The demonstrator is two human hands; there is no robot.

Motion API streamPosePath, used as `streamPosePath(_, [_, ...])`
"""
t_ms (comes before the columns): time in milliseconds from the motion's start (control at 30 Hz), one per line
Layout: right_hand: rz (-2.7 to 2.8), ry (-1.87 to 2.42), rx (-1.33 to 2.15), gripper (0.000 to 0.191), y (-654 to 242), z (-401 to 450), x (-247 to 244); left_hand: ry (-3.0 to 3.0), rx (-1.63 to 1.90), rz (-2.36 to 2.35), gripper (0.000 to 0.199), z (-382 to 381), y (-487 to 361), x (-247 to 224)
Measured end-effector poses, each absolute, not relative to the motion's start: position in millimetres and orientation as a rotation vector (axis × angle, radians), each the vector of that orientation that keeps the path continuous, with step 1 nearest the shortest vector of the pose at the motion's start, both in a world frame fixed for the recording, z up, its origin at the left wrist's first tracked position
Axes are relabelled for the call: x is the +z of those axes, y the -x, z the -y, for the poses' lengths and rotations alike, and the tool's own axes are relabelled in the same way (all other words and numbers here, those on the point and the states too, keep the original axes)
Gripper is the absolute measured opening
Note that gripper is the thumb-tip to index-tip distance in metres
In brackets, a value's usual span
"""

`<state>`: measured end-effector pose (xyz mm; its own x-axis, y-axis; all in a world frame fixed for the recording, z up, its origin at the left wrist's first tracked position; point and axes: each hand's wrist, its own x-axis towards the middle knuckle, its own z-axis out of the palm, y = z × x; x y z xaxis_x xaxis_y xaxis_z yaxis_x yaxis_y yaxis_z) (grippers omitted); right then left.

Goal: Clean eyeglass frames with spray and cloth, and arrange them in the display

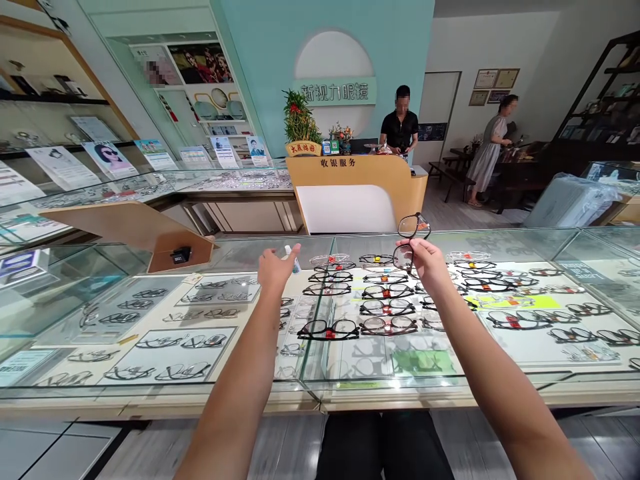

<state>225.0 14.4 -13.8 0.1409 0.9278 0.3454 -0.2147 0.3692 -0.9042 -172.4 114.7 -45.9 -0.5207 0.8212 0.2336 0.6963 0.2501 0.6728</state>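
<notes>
My right hand (431, 263) is closed on a pair of dark-framed eyeglasses (414, 227), held upright on edge above the glass counter. At the far side of the counter, my left hand (275, 268) is around a small white bottle (295, 264); its fingertips are partly hidden behind the hand. Between the hands, rows of eyeglasses (387, 292) with red, orange and yellow tags sit on the glass top (367, 368). One dark pair (329, 329) lies nearest me at the left of these rows.
Inside the case, more eyeglasses rest on grey trays (175, 357). A slanted wooden board (137, 230) stands on the left, with a small box (23, 263) beyond it. Behind the counter is a wooden cashier desk (357, 173) with one person (399, 127); another person (493, 150) stands at right.
</notes>
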Motion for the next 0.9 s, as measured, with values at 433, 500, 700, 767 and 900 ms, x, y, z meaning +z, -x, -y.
streamPosePath(433, [1.112,0.794,0.98,0.038,-223.2,-17.3,-20.3,-1.575,1.748,-1.879,0.027,-90.4,128.7,-11.2])
streamPosePath(500, [1.111,0.792,0.983,0.038,-222.2,-17.0,-20.8,-1.616,1.696,-1.772,0.015,-88.1,120.6,-12.8])
streamPosePath(700, [1.129,0.771,1.028,0.036,-213.7,-15.0,-24.0,-1.695,1.578,-1.438,0.031,-75.5,104.6,-14.4])
streamPosePath(767, [1.134,0.755,1.045,0.036,-208.3,-12.0,-22.8,-1.667,1.542,-1.348,0.044,-71.5,98.0,-13.2])
streamPosePath(900, [1.165,0.691,1.089,0.036,-197.0,-5.5,-9.7,-1.61,1.414,-1.169,0.07,-63.4,76.5,-1.5])
